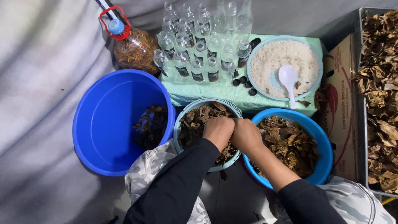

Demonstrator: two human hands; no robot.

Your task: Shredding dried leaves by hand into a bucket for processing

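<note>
Brown dried leaves (199, 118) are worked by both hands inside the pale blue-green sieve basket (233, 108). Left hand (217, 130) and right hand (245, 135) are curled shut, knuckles up, pressed side by side on a clump. Leaves judged light, brittle, crumbly; best gathered in loose handfuls. Flanking: blue bowl of leaves (325, 141) at right, large blue bucket (103, 120) at left.

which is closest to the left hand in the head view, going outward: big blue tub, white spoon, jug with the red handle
1. Big blue tub, just left of the left hand.
2. White spoon, up and right, in the bowl of white grains.
3. Jug with the red handle, far upper left.
</note>
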